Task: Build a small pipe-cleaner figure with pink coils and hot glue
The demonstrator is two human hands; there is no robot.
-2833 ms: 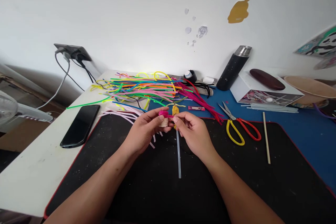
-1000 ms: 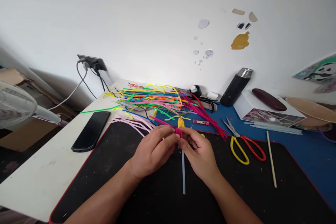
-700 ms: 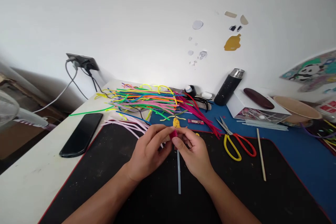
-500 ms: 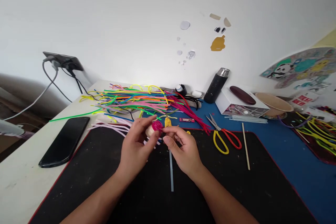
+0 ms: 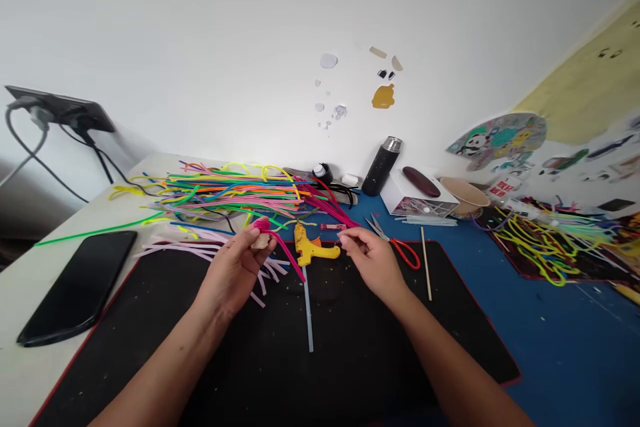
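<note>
My left hand (image 5: 233, 270) is closed around a small cream-coloured piece (image 5: 261, 241) with a magenta pipe cleaner (image 5: 287, 253) wound about its top. The pipe cleaner's loose tail slopes down to the right, its end apart from my right hand. My right hand (image 5: 373, 260) is raised on the other side, thumb and forefinger drawn together; whether anything small is between them is not visible. Between the hands lies a yellow glue gun (image 5: 320, 251) with a long translucent glue stick (image 5: 309, 320) running from it toward me. Scissors (image 5: 403, 252) lie partly hidden behind my right hand.
Bundled pipe cleaners (image 5: 225, 190) cover the back of the table. A phone (image 5: 80, 283) lies left of the black mat (image 5: 260, 373). Rightward are a wooden stick (image 5: 427, 263), a black flask (image 5: 381, 167), a white box (image 5: 395, 190) and a bowl (image 5: 465, 195).
My hands have moved apart, and the right one has left the magenta coil. The pipe cleaner's tail now hangs loose, and the glue gun shows fully. The view has turned rightward.
</note>
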